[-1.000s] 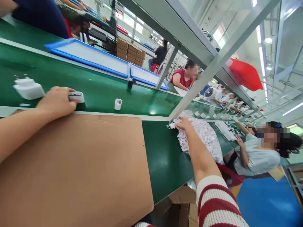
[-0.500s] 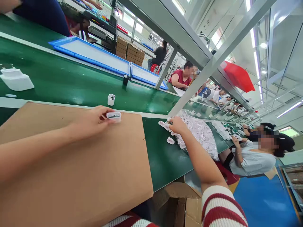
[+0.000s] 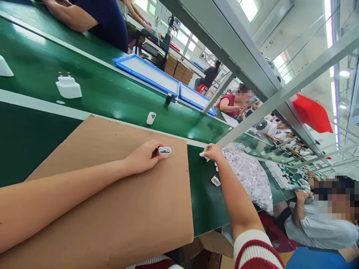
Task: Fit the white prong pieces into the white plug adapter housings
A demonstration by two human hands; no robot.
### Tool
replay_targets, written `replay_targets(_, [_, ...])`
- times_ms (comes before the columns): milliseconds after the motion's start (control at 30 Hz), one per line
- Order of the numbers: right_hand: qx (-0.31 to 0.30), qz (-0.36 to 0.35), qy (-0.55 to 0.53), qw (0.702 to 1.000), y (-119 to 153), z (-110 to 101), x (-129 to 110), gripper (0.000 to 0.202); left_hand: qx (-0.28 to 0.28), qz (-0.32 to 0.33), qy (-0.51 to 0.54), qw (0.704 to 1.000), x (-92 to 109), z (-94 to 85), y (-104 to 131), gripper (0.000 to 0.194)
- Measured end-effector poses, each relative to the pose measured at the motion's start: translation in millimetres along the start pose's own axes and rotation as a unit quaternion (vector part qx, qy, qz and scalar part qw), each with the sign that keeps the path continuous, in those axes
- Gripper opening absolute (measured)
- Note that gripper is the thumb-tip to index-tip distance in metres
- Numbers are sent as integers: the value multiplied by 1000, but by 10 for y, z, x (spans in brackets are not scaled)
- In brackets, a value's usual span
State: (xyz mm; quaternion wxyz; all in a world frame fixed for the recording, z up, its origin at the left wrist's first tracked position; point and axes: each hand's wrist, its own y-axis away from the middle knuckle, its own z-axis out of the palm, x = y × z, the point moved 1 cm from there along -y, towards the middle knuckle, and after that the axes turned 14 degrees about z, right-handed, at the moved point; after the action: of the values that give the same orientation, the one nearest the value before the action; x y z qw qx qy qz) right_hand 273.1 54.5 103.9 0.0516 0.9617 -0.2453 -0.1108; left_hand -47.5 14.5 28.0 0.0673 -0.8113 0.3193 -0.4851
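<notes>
My left hand [image 3: 143, 156] grips an oval white charger housing [image 3: 165, 151] above the cardboard sheet [image 3: 126, 209]. The housing's open end faces me, with something dark green inside. My right hand [image 3: 214, 152] pinches a small white plug cap [image 3: 202, 154] just past the cardboard's right edge. My fingers partly cover this cap. Under that hand, a loose white plug cap with two pins [image 3: 215, 181] lies on the green table, and others sit partly hidden beside my wrist. A clear bag of white parts [image 3: 248, 173] rests to the right.
On the green belt [image 3: 112, 99] stand another open housing [image 3: 151, 118] and a white charger with pins [image 3: 68, 87]. Blue-framed trays [image 3: 148, 73] lie beyond. A slanting metal post [image 3: 252, 112] rises near my right hand. Co-workers sit across and to the right.
My right hand has come away from the loose caps by the bag, with one cap in its fingers. My left hand still holds the housing. The whole view has shifted.
</notes>
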Motion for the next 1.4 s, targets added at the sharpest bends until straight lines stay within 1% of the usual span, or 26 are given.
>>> replay_targets(67, [-2, -32, -78, 996, 122, 78, -81, 54, 1, 3, -1, 1000, -5, 0, 1, 56])
replay_targets(100, [-18, -54, -145, 988, 196, 134, -141, 63, 0, 3, -1, 1000, -8, 6, 4, 56])
replay_targets(133, [-48, -78, -224, 970, 273, 197, -214, 69, 0, 1, 1, 1000, -10, 16, 11, 56])
replay_targets(200, [-140, -121, -376, 908, 421, 329, -381, 64, -4, 1, 9, 1000, -9, 43, 35, 55])
replay_targets(267, [-223, -141, -466, 845, 541, 444, -537, 52, -11, 6, 24, 1000, -12, 64, 59, 52])
replay_targets(333, [-261, -141, -507, 809, 621, 526, -638, 47, 12, 4, 19, 1000, -49, 39, 47, 51])
replay_targets(367, [-265, -135, -518, 802, 646, 556, -662, 45, 40, -3, 1, 999, -88, -1, 15, 52])
replay_targets(433, [-256, -116, -520, 806, 673, 600, -666, 43, 125, -38, -73, 989, -213, -146, -112, 57])
replay_targets(467, [-252, -107, -516, 811, 680, 616, -656, 42, 168, -68, -118, 976, -295, -245, -204, 61])
replay_targets(533, [-251, -96, -519, 812, 691, 638, -629, 43, 218, -143, -189, 947, -471, -460, -421, 71])
replay_targets(567, [-255, -96, -526, 806, 697, 643, -619, 44, 219, -178, -205, 937, -553, -561, -532, 78])
replay_targets(633, [-268, -103, -538, 792, 709, 641, -606, 43, 183, -224, -205, 935, -671, -721, -723, 81])
replay_targets(700, [-292, -111, -539, 782, 713, 625, -590, 38, 144, -237, -190, 942, -711, -808, -829, 67])
replay_targets(800, [-339, -129, -528, 768, 697, 584, -546, 37, 120, -224, -176, 951, -651, -826, -790, 51])
replay_targets(900, [-335, -135, -527, 769, 664, 550, -501, 42, 83, -184, -180, 963, -521, -779, -577, 56])
replay_targets(967, [-308, -134, -524, 783, 649, 550, -495, 39, 45, -173, -180, 967, -409, -727, -388, 63])
replay_targets(1000, [-297, -135, -518, 791, 647, 558, -502, 37, 38, -157, -191, 968, -341, -690, -291, 65])
replay_targets(1033, [-288, -138, -510, 799, 648, 571, -514, 36, 47, -126, -213, 968, -263, -642, -199, 67])
replay_targets(1067, [-280, -142, -501, 806, 652, 589, -529, 35, 65, -76, -241, 965, -179, -578, -114, 68])
replay_targets(1133, [-261, -144, -488, 821, 667, 628, -560, 35, 111, 49, -276, 953, -14, -398, 26, 66])
replay_targets(1167, [-248, -143, -481, 828, 678, 647, -572, 36, 121, 91, -264, 953, 49, -289, 74, 66])
replay_targets(1200, [-233, -144, -475, 837, 692, 663, -581, 37, 116, 105, -233, 960, 92, -176, 104, 67])
replay_targets(1233, [-211, -150, -469, 844, 709, 675, -586, 36, 102, 90, -191, 972, 115, -67, 115, 70])
replay_targets(1300, [-150, -193, -449, 859, 756, 682, -589, 31, 73, 12, -102, 992, 113, 106, 96, 73])
replay_targets(1367, [-71, -273, -406, 869, 817, 676, -589, 23, 47, -63, -23, 997, 80, 200, 49, 64])
replay_targets(1400, [-34, -316, -375, 871, 849, 675, -590, 22, 39, -84, 8, 996, 63, 218, 26, 58])
